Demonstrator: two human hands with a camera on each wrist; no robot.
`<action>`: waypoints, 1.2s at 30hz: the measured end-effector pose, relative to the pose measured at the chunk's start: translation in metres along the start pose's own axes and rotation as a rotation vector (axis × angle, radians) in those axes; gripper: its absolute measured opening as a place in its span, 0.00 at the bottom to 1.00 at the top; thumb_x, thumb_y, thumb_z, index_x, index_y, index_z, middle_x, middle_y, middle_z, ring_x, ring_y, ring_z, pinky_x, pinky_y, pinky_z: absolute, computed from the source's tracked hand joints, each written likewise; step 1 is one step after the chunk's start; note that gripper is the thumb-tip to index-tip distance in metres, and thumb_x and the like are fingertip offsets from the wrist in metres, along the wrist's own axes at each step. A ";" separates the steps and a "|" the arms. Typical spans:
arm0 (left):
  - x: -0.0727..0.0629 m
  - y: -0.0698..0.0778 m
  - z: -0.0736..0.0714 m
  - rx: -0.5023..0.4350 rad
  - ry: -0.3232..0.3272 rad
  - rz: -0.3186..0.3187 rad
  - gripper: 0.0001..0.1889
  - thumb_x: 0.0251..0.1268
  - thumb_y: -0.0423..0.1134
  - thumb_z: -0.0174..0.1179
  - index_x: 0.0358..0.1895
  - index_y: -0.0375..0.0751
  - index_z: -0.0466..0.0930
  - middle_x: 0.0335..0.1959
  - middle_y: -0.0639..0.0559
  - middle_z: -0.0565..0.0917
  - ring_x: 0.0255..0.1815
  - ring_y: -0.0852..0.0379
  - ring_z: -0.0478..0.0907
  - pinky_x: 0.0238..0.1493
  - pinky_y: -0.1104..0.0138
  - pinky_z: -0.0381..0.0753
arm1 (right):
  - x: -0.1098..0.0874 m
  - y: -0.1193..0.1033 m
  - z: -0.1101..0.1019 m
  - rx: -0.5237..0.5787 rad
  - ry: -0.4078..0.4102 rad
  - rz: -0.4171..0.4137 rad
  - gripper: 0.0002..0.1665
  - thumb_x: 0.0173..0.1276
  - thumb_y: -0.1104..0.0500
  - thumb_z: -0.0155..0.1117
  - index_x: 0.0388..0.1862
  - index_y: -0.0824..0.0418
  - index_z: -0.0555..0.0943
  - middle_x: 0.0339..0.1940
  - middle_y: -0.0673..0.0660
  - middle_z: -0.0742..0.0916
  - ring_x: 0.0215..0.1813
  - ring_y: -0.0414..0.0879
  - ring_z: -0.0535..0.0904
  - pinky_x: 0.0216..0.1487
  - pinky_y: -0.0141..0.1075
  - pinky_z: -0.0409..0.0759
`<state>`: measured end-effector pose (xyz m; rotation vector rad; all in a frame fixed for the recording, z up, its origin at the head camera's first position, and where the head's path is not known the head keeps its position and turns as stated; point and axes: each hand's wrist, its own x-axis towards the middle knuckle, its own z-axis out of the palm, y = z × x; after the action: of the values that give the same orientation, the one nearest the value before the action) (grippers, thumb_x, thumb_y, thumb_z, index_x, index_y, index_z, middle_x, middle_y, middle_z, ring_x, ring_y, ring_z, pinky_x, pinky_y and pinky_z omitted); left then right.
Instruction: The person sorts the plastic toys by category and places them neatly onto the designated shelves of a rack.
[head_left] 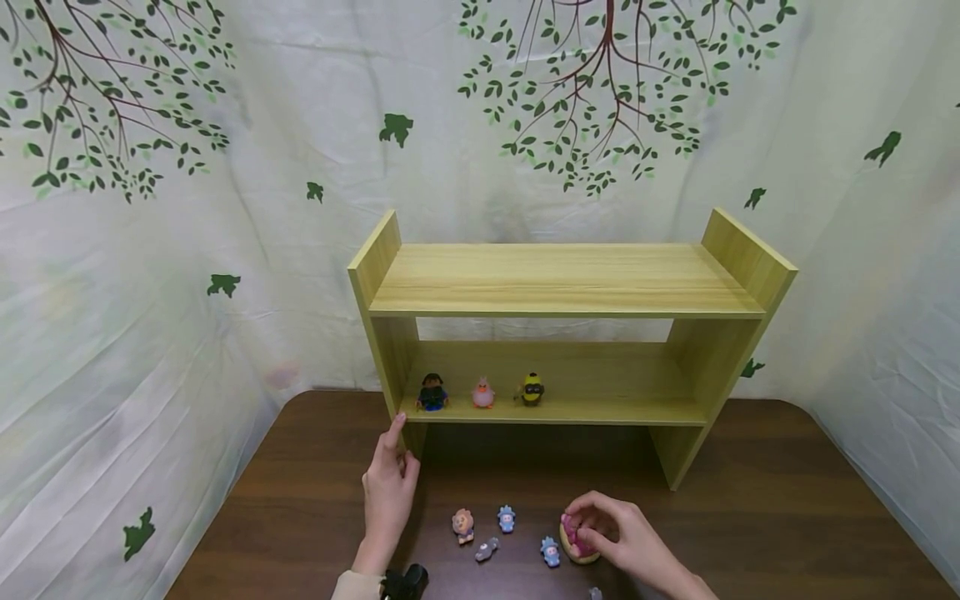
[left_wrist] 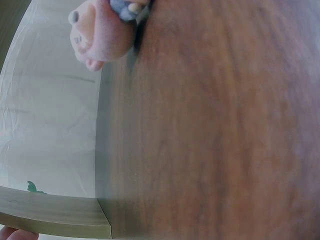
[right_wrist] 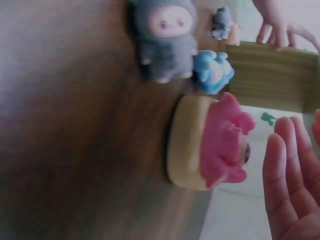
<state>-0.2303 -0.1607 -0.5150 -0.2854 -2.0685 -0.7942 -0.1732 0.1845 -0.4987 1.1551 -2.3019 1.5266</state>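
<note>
My left hand touches the left side of the wooden shelf, its index finger reaching up to the front corner of the lower board. A pink toy in a cream-coloured oval base stands on the table by my right hand. Fingers and thumb are gently bent over the toy; in the right wrist view a gap shows between the fingers and the pink top. Just left of it lies a blue figurine. In the left wrist view a fuzzy peach-pink figurine appears close up.
On the lower shelf board stand a dark-haired doll, a pink bird figure and a yellow-and-black bee figure. A second blue figurine and grey figurines lie on the brown table. A leaf-printed curtain hangs behind.
</note>
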 end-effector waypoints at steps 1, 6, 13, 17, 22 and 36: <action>0.000 0.000 0.000 0.000 -0.001 -0.004 0.41 0.51 0.17 0.55 0.70 0.52 0.61 0.31 0.48 0.70 0.19 0.64 0.55 0.18 0.69 0.57 | -0.002 0.000 0.000 0.016 -0.018 0.006 0.16 0.60 0.73 0.63 0.46 0.61 0.79 0.34 0.55 0.84 0.32 0.42 0.81 0.28 0.33 0.79; 0.000 0.001 0.000 0.006 0.001 -0.010 0.44 0.48 0.15 0.57 0.70 0.52 0.61 0.31 0.49 0.70 0.18 0.64 0.55 0.18 0.70 0.57 | -0.009 0.003 -0.001 0.083 -0.108 0.026 0.12 0.62 0.73 0.62 0.44 0.63 0.79 0.34 0.56 0.84 0.33 0.42 0.81 0.29 0.33 0.79; 0.000 0.001 0.000 0.016 0.004 -0.017 0.44 0.48 0.15 0.58 0.70 0.52 0.61 0.31 0.50 0.69 0.18 0.64 0.55 0.18 0.69 0.57 | -0.016 0.004 -0.004 0.135 -0.253 0.122 0.09 0.65 0.70 0.59 0.43 0.61 0.79 0.33 0.57 0.84 0.36 0.36 0.80 0.31 0.33 0.79; -0.001 0.000 0.000 0.017 0.003 -0.015 0.44 0.48 0.15 0.58 0.70 0.52 0.61 0.31 0.50 0.69 0.18 0.64 0.56 0.18 0.69 0.57 | -0.019 0.006 -0.004 0.161 -0.315 0.159 0.08 0.67 0.69 0.59 0.44 0.61 0.79 0.35 0.57 0.85 0.38 0.36 0.80 0.32 0.33 0.79; -0.001 0.000 0.000 0.019 0.001 -0.016 0.44 0.47 0.15 0.58 0.70 0.52 0.61 0.31 0.50 0.69 0.18 0.63 0.56 0.19 0.69 0.58 | -0.022 0.004 -0.005 0.175 -0.385 0.198 0.08 0.66 0.68 0.59 0.43 0.60 0.79 0.37 0.53 0.84 0.39 0.34 0.78 0.34 0.33 0.79; -0.001 0.001 0.001 0.020 0.004 -0.019 0.43 0.49 0.16 0.58 0.70 0.53 0.61 0.30 0.51 0.69 0.18 0.64 0.56 0.18 0.69 0.57 | -0.024 0.007 0.001 0.045 -0.470 0.087 0.13 0.58 0.74 0.62 0.39 0.60 0.79 0.35 0.51 0.84 0.38 0.33 0.78 0.32 0.28 0.77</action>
<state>-0.2301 -0.1599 -0.5154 -0.2534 -2.0766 -0.7843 -0.1611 0.1976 -0.5162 1.5896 -2.6467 1.4655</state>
